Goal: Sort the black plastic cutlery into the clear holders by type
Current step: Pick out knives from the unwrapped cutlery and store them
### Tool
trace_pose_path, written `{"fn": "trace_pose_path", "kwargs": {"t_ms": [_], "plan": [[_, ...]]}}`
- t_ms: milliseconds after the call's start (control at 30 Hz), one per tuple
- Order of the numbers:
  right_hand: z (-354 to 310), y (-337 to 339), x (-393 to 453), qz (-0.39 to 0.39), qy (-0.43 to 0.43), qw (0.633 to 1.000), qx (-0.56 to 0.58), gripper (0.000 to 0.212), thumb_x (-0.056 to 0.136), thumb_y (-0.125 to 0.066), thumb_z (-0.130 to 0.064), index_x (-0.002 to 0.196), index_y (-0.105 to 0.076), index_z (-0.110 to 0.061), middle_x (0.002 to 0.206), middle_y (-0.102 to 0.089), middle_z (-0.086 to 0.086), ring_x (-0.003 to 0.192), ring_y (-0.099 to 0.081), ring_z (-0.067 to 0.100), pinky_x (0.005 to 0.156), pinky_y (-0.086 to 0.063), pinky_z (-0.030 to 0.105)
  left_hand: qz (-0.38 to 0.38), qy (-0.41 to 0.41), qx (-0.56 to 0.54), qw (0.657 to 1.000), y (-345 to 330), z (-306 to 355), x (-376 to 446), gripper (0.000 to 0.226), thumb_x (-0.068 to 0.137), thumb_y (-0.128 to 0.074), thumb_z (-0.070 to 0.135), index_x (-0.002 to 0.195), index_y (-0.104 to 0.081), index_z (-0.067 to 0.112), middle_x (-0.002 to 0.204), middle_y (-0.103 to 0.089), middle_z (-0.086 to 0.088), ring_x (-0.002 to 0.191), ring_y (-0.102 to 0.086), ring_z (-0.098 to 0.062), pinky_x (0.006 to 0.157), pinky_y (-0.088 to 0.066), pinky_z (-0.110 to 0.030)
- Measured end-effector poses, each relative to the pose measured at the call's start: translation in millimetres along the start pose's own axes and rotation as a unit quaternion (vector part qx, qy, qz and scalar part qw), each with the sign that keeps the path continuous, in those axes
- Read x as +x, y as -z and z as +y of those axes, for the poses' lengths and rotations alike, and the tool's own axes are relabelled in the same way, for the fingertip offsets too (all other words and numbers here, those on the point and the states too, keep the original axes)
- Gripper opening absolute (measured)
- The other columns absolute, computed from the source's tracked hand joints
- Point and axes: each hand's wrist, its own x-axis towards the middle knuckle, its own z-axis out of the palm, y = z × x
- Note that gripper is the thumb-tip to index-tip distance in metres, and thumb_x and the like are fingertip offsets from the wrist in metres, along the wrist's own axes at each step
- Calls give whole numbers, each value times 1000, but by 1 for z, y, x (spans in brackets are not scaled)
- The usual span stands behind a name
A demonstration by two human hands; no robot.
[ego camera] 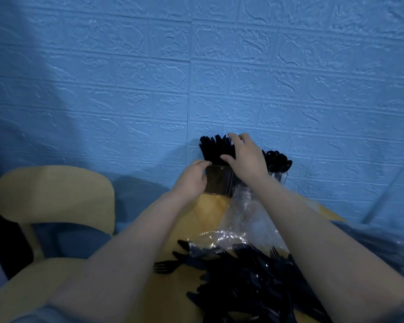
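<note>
my left hand (194, 178) grips the clear holder (217, 183); my right hand (244, 157), fingers spread, rests on the upright cutlery (216, 148) in it. spoons (278, 160) stand just right. a big unsorted pile (250, 278) lies under my forearms, so plenty's left. types blur; the wrap (240, 220) hides some.

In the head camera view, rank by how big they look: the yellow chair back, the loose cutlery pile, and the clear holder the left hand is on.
1. Loose cutlery pile, though nearness to the camera inflates it.
2. Yellow chair back.
3. Clear holder held by the left hand.
</note>
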Motion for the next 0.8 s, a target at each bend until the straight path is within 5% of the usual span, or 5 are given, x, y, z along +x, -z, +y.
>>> {"fn": "trace_pose_path", "kwargs": {"t_ms": [167, 300, 433, 567, 800], "plan": [[-4, 36, -52, -23, 26, 998, 50, 44, 92, -59, -34, 131, -53, -15, 129, -46, 4, 97, -57, 24, 87, -43, 32, 4, 0, 13, 1000, 26, 8, -44, 36, 93, -49, -1, 127, -57, 6, 130, -55, -16, 121, -50, -27, 97, -30, -21], [-14, 66, -106, -90, 48, 991, 86, 30, 91, -62, -30, 116, -64, -15, 118, -51, -1, 83, -52, 10, 83, -47, 31, -3, 30, -24, 999, 45, 16, -104, 24, 91, -53, -2, 109, -67, 3, 110, -68, -12, 101, -62, -24, 79, -36, -14], [-26, 92, -171, -134, 102, 981, 92, 15, 89, -64, -21, 99, -70, -11, 93, -58, -9, 70, -46, -5, 69, -35, 8, -10, 66, -48, 997, 45, 25, -178, 15, 90, -58, 2, 98, -70, 6, 96, -69, -5, 85, -58, -14, 64, -37, -7], [-26, 100, -228, -202, 95, 971, 89, 12, 89, -64, -26, 95, -68, -17, 92, -56, -11, 76, -46, 1, 71, -36, 17, -32, 63, -81, 994, 29, 42, -237, 16, 88, -63, 6, 91, -66, 22, 86, -62, 12, 80, -57, -6, 68, -40, -5], [-18, 98, -305, -206, 37, 972, 105, 33, 85, -65, -44, 112, -64, -24, 106, -54, -11, 96, -47, 5, 88, -43, 26, -11, 47, -80, 996, -4, 62, -284, 20, 84, -70, 12, 103, -66, 13, 97, -57, 2, 84, -54, -4, 74, -37, -4]]}}
